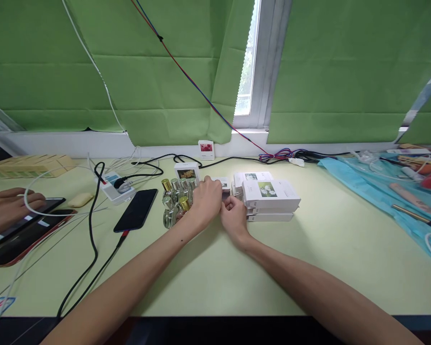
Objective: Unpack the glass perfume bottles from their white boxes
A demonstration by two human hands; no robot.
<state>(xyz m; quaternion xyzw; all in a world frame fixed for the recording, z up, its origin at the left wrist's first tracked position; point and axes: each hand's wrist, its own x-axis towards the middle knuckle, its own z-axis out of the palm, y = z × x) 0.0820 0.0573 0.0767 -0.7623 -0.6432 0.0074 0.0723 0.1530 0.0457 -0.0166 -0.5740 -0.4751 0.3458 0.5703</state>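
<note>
The green curtain (pixel 165 86), creased cloth, hangs behind the smooth, pale counter (pixel 208 292). On the counter, the boxes (pixel 271 203) stand stacked just right of the right hand (pixel 234 218). The upper ones sit unevenly over those below, so a knock from the knuckles could slide one off or dent a corner. They are crisp white card, flat and oblong, with printed flowers.

The left hand (pixel 209 199) arches downward, its fingertips hidden; the right is curled narrow, thumb near the bent fingers. I cannot tell whether either holds anything.

Left of the forearms lies the phone (pixel 136 211), a flat slab of glossy black, with a cable (pixel 109 260) at its near end. An arm that snags this cord could drag the phone along.

The bottles (pixel 168 218) cluster upright just beside the left hand, rounded clear glass. A sideways swing of that wrist could topple them, glass knocking on glass. Their caps (pixel 166 184) are shiny little cylinders, some gold, some silvery.
</note>
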